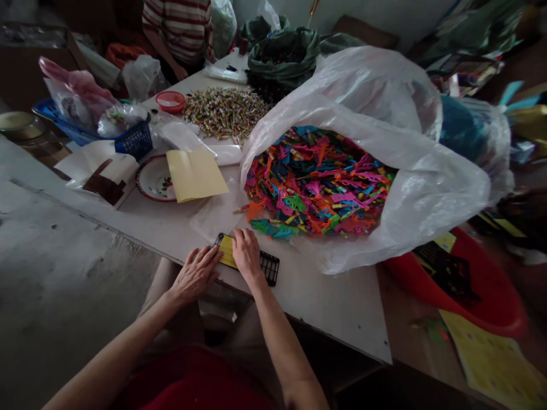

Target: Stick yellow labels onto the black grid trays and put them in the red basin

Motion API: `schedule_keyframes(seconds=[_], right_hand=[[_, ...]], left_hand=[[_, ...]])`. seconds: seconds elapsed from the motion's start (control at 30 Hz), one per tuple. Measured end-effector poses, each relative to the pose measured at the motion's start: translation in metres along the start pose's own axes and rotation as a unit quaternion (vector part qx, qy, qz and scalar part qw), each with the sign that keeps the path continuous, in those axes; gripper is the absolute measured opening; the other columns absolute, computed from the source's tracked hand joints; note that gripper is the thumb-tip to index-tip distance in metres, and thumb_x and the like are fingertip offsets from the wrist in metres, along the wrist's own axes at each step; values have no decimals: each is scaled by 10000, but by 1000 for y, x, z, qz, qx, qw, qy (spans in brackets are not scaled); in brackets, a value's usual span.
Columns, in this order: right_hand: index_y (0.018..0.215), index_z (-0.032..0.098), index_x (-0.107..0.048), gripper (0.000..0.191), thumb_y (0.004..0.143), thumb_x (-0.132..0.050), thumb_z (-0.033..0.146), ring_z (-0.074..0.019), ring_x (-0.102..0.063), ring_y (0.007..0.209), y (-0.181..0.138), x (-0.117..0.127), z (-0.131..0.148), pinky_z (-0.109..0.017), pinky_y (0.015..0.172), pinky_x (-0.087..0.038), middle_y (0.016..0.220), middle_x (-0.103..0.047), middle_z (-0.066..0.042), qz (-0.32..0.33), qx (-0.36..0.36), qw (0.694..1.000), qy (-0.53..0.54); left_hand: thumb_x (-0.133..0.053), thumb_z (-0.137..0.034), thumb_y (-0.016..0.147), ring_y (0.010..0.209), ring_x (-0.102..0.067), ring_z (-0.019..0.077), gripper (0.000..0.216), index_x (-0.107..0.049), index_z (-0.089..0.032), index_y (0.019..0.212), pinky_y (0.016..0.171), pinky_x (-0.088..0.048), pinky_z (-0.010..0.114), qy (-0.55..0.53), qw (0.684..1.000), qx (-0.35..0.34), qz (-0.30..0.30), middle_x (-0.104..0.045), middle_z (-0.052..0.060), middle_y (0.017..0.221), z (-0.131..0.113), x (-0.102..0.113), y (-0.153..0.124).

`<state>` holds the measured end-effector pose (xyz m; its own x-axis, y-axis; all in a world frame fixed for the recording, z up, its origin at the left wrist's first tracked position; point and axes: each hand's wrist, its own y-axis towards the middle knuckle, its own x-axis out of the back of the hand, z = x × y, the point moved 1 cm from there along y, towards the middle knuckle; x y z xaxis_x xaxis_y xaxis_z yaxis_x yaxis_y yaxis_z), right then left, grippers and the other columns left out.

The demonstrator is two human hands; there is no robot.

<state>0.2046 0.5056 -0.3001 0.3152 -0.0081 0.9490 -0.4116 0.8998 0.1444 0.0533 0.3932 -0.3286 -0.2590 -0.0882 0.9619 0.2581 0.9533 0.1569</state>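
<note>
A black gridded plastic tray [270, 266] lies at the near edge of the white table [325, 302], with a yellow card [226, 251] on it. My right hand [246, 254] lies flat on the card and tray, fingers stretched forward. My left hand [196, 274] rests flat beside it on the tray's left end, fingers apart and touching the card. Just beyond them a big clear plastic bag [427, 188] lies open, full of small bright plastic pieces [318, 182] in pink, orange, green and blue.
A yellow sheet [195, 175] lies over a plate [150, 181]. Farther back are a heap of small wrapped items [224, 111], a red bowl [170, 102], a blue basket [135, 140] and a green sack [284, 54]. A person in a striped shirt [179, 25] stands at the far end. A red tub [478, 285] sits at the right.
</note>
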Motion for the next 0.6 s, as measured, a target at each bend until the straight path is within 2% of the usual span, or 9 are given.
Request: schedule_keyframes(seconds=[0.1, 0.17, 0.23, 0.3, 0.37, 0.47, 0.6], right_hand=[[1083, 127, -609, 258, 899, -437, 75, -259, -535, 1036, -9, 9, 10, -402, 909, -441, 1101, -605, -139, -33, -8, 999, -36], [1187, 131, -572, 298, 929, -422, 133, -245, -538, 1063, -22, 11, 28, -391, 940, -439, 1166, -596, -136, -43, 58, 997, 4], [1314, 145, -488, 379, 959, -401, 242, -240, -534, 1124, -39, 3, 45, -383, 979, -434, 1246, -576, -131, -48, 163, 984, 46], [1453, 117, -298, 552, 966, -376, 363, -280, -468, 1252, -51, -18, 49, -429, 1012, -418, 1368, -494, -166, -93, 189, 977, 27], [1510, 89, -112, 724, 948, -396, 449, -326, -486, 1243, -48, -48, 34, -460, 951, -451, 1376, -483, -209, -170, 164, 971, -26], [1516, 90, -35, 895, 885, -463, 559, -362, -522, 1206, -29, -81, -6, -458, 913, -465, 1371, -495, -206, -183, 240, 951, -71], [1519, 164, -7, 877, 872, -495, 501, -359, -546, 1184, -26, -84, -63, -487, 907, -452, 1377, -496, -165, -169, 213, 954, -130]], left_hand=[[-416, -307, 945, 1322, -378, 244, 484, -398, -215, 1420, 1096, -268, 440, -5, 1000, 1, 4, -439, 67, 1459, 1, -3, 1], [-430, -304, 938, 1326, -369, 247, 483, -415, -218, 1414, 1100, -255, 435, 1, 1000, 2, -6, -462, 74, 1440, 0, -5, -1], [-462, -308, 922, 1321, -373, 254, 494, -426, -241, 1410, 1098, -252, 428, 23, 999, -11, -31, -497, 76, 1409, -2, -10, -6], [-482, -318, 911, 1312, -382, 256, 554, -355, -271, 1448, 1087, -264, 414, 58, 996, -34, -55, -486, 62, 1423, -1, -23, -8], [-473, -348, 928, 1308, -395, 236, 604, -246, -294, 1485, 1062, -301, 376, 86, 993, -43, -63, -456, 36, 1451, 6, -41, -3], [-471, -397, 937, 1241, -477, 215, 661, -125, -332, 1496, 974, -390, 324, 94, 992, -62, -54, -480, 4, 1432, 22, -63, 9], [-461, -392, 945, 1229, -506, 187, 699, -7, -367, 1477, 952, -411, 293, 73, 993, -89, -40, -481, -30, 1425, 37, -74, 8]])
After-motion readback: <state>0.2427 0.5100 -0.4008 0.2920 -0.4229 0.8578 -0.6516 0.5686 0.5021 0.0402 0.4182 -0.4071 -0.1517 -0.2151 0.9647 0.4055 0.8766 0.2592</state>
